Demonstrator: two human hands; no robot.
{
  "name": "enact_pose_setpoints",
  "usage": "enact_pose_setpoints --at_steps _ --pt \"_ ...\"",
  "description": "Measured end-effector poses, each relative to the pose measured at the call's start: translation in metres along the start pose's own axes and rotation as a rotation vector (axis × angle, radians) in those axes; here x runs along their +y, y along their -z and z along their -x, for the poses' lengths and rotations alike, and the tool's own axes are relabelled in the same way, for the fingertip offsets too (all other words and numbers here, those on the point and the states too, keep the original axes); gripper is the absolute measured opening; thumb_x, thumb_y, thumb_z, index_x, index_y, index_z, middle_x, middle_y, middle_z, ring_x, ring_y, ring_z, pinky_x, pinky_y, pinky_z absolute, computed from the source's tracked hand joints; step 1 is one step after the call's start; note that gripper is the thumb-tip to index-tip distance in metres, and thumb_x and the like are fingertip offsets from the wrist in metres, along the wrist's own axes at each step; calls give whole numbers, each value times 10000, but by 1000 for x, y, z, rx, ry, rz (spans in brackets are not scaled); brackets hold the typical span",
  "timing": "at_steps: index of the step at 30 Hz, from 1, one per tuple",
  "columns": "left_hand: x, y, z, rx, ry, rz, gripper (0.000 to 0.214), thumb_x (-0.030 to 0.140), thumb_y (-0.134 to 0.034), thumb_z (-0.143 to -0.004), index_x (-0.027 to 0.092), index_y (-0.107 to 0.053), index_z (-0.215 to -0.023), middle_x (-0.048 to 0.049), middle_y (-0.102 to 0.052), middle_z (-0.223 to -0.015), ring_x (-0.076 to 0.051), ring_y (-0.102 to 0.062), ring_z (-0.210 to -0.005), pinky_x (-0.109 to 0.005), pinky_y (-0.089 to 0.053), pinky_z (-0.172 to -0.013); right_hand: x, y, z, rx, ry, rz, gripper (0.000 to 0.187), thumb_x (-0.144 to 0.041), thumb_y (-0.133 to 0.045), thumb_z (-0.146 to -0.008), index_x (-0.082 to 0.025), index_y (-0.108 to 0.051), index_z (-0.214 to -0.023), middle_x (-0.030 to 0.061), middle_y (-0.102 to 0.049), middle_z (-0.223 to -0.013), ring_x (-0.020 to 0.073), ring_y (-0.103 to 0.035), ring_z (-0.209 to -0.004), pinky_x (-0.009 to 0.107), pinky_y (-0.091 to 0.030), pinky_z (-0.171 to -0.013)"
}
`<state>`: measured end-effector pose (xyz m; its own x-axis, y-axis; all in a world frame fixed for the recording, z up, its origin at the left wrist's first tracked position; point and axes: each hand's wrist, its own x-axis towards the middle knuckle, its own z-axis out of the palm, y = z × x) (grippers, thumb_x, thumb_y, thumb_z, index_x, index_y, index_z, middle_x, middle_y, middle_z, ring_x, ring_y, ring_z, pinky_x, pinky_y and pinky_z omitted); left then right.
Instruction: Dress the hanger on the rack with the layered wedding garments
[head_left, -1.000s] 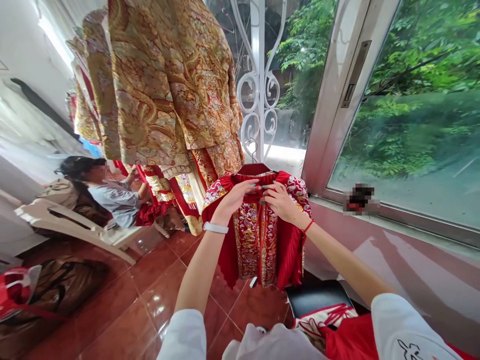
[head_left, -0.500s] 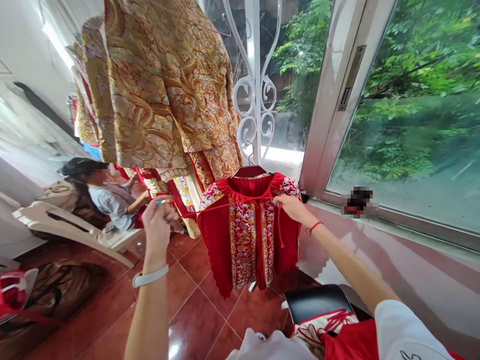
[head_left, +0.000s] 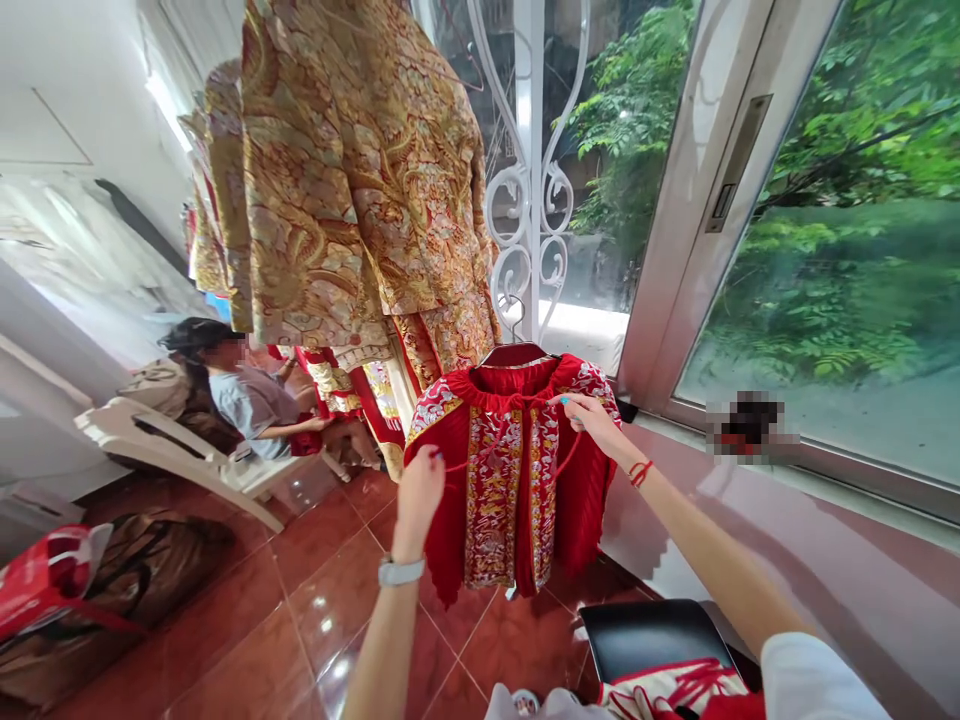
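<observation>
A red embroidered top (head_left: 493,515) with gold and silver patterns hangs in front of me on a hanger (head_left: 516,352). Thin red cord (head_left: 568,458) runs from its gathered neckline. At the top's left side, my left hand (head_left: 420,495) is closed, gripping one length of the drawstring that stretches toward the front panel. My right hand (head_left: 596,422) pinches the drawstring close to the neckline, on the right, with fingertips near the fabric. A loose loop hangs below the right fingers. Part of the cord is lost against the red cloth.
Gold embroidered garments (head_left: 367,180) hang behind the top. A black-seated chair (head_left: 649,635) stands low right, with red and white cloth on it. Windows and a sill (head_left: 825,470) line the right. A seated person (head_left: 251,400) and a white chair (head_left: 172,450) are at left.
My left hand has come down and inward, from out to the left toward the top, and the cord it holds has slackened. My right hand stays by the neckline.
</observation>
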<state>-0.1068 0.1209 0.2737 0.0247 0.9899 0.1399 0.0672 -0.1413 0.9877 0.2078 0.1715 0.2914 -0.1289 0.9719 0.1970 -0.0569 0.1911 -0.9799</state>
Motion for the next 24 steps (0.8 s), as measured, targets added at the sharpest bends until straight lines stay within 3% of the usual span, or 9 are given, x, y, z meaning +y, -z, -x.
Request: enact_pose_setpoints --at_steps 2,4,6,8,11,14,16,20,24 --pt "10 -46 -13 121 -92 -122 232 197 -662 -786 250 -572 -994 -46 -562 -997 -237 -570 -992 -351 -485 -812 -2 -3 -2 27 20 58 316 -430 -627 -789 -179 -684 -971 -79 -359 -579 71 -264 -490 220 -199 -448" --pt "19 -89 -28 201 -205 -347 308 219 -709 -760 219 -559 -1029 -90 -548 -1130 -290 -511 -1152 -439 -435 -993 -3 -5 -3 43 39 106 307 -418 -619 -797 -192 -659 -1001 -88 -359 -563 73 -267 -475 219 -194 -443" --pt "25 -118 -40 226 -185 -325 185 201 -658 -817 204 -536 -956 -115 -543 -1135 -302 -475 -1202 -450 -394 -1038 -2 -4 -1 61 69 151 300 -412 -642 -782 -193 -642 -987 -76 -436 -592 72 -323 -478 216 -251 -451" --pt "28 -131 -46 191 -99 -163 79 159 -556 -886 215 -504 -865 -110 -550 -1059 -271 -497 -1157 -391 -429 -963 1 -1 3 89 128 198 294 -403 -670 -765 -191 -636 -965 -24 -582 -745 86 -471 -557 228 -389 -528" --pt "32 -123 -46 21 40 40 176 198 -477 -944 230 -459 -771 -33 -489 -761 -181 -537 -759 -290 -443 -636 7 4 12 129 202 289 256 -390 -657 -795 -190 -640 -955 45 -665 -1027 136 -621 -760 301 -512 -745" --pt "40 -98 -46 -185 181 191 296 304 -461 -963 229 -375 -690 68 -255 -565 -85 -257 -448 -210 -248 -420 6 9 11 137 253 346 226 -377 -589 -851 -193 -647 -971 56 -684 -1053 157 -633 -810 337 -515 -823" --pt "46 -78 -52 -255 263 286 346 319 -500 -942 230 -320 -660 102 -173 -535 -58 -142 -413 -182 -174 -382 0 14 1 167 295 344 231 -364 -585 -841 -189 -650 -978 63 -695 -1035 160 -622 -789 323 -509 -789" --pt "49 -49 -62 -287 450 594 332 255 -556 -908 218 -323 -674 128 -139 -511 -40 -113 -378 -146 -134 -343 -11 26 -23 198 287 328 213 -349 -596 -787 -187 -655 -911 41 -684 -896 137 -563 -663 275 -455 -645" --pt "42 -45 -60 -234 521 766 235 142 -415 -940 195 -388 -713 113 -181 -536 -38 -167 -365 -142 -137 -335 -7 33 -13 -29 262 558 241 -286 -503 -821 -187 -720 -857 20 -653 -747 142 -535 -643 283 -436 -659"
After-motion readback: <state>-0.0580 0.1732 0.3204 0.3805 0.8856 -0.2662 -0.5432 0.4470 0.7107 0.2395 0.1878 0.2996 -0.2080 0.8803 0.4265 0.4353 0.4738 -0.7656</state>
